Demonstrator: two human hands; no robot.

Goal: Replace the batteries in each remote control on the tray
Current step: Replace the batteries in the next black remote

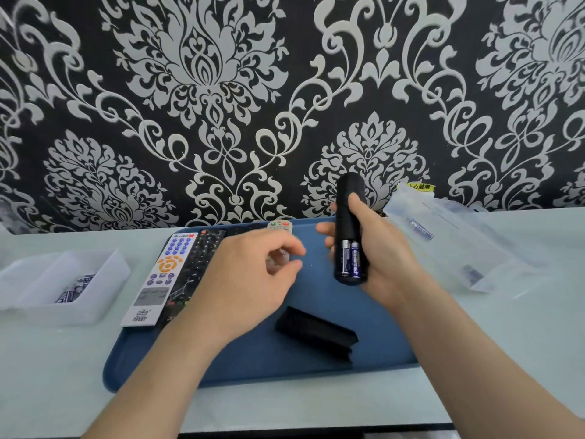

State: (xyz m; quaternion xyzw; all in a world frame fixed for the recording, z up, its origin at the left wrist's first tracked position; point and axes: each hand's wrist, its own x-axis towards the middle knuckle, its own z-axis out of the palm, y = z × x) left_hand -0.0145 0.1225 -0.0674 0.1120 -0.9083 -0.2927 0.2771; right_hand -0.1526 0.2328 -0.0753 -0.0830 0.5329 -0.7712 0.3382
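Back wall fully papered, black with silver-white damask scrolls (slightly textured look). Small yellow sticker with dark characters low on it, right of centre. Pale glossy table butts against the wall; dark strip under its near edge. Even, soft light.

Matt black plastic on the black remote, barely a sheen, and the two batteries in its open back wear a glossy blue-purple wrap. The loose black cover is the same dull plastic. Blue tray: smooth, low-gloss plastic. White remote, shinier. Frosted translucent plastic box, clear crinkled film bag. Tabletop pale, smooth, faintly reflective. Wallpaper grainy.
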